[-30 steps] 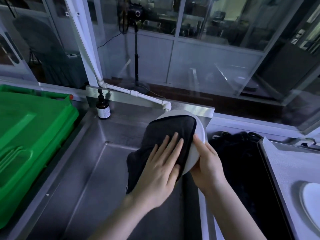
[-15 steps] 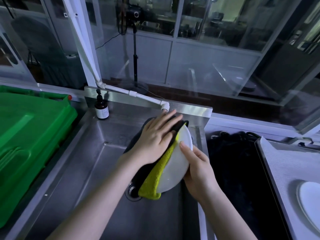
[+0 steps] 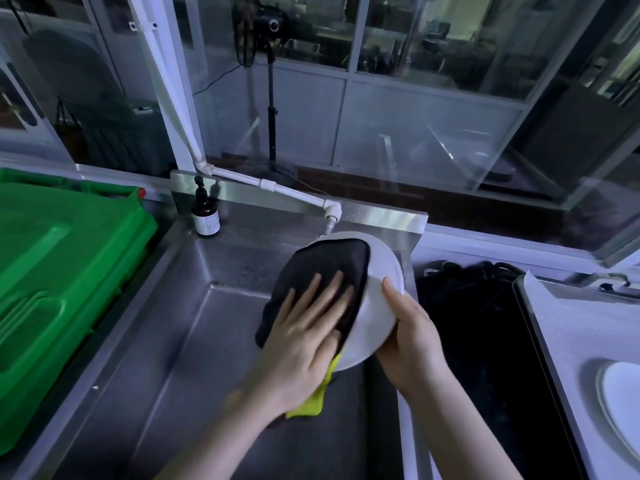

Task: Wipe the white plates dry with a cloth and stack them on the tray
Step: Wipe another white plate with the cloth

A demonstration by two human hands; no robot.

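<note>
**A:** The left hand (image 3: 304, 337) has slid down from the plate's top edge since half a second ago. The cloth (image 3: 322, 268) now lies dark side out over the plate (image 3: 377, 306), and only a yellow corner hangs below.

**B:** And the fingers?

**A:** The left ones are straight and spread, pressing the cloth flat and clasping nothing. The right hand (image 3: 412, 337) grasps the plate's right rim, thumb on the front and the other fingers hidden behind.

**B:** Where is the plate?

**A:** It is held in the air, tilted on edge, over the right side of the steel sink (image 3: 194, 341), just below the tap (image 3: 332, 216).

**B:** What could go wrong?

**A:** Only one hand grips the rim, and the plate is probably wet. The left hand's push works against that grip, so I judge the plate could twist loose and chip on the steel. The dangling cloth corner could also slip off the plate.

**B:** And the surroundings?

**A:** A brown pump bottle (image 3: 205, 216) stands at the sink's back left corner, and a green bin (image 3: 62, 289) sits to the left. On the right is a black mass (image 3: 478, 341) I cannot identify. Beyond it is the tray (image 3: 568, 341), lined in white, with a second plate (image 3: 623, 403) on it at the frame's edge. Glass panels (image 3: 433, 133) close off the back — a dim room shows through them.
</note>
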